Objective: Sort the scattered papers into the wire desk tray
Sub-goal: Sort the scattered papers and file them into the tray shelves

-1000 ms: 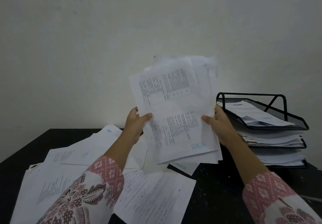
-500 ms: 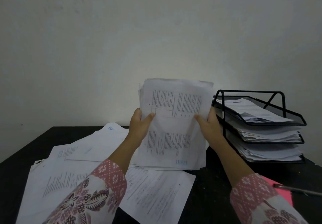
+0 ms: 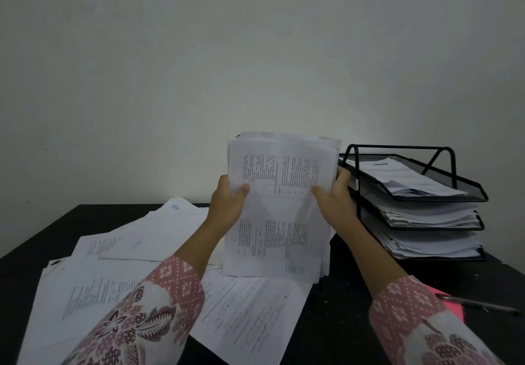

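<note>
While both hands grip it, these lines hold:
Stack: paper stack (image 3: 279,208) upright — bottom edge on loose papers (image 3: 119,256).
Left hand (image 3: 227,205): thumb pinches left edge.
Right hand (image 3: 335,202): pinches right edge.
Tray: wire tray (image 3: 466,194) just right — already filled.

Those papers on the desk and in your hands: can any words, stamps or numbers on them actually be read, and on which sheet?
Stack of papers, held upright by both hands: black columns of print, too blurred to read.
Same stack, bottom right corner: blue stamp, blurred, not legible.
Far sheet: blue mark at its top, illegible.
Loose sheets on the desk: print too small.
Wire tray papers: nothing readable.
</note>
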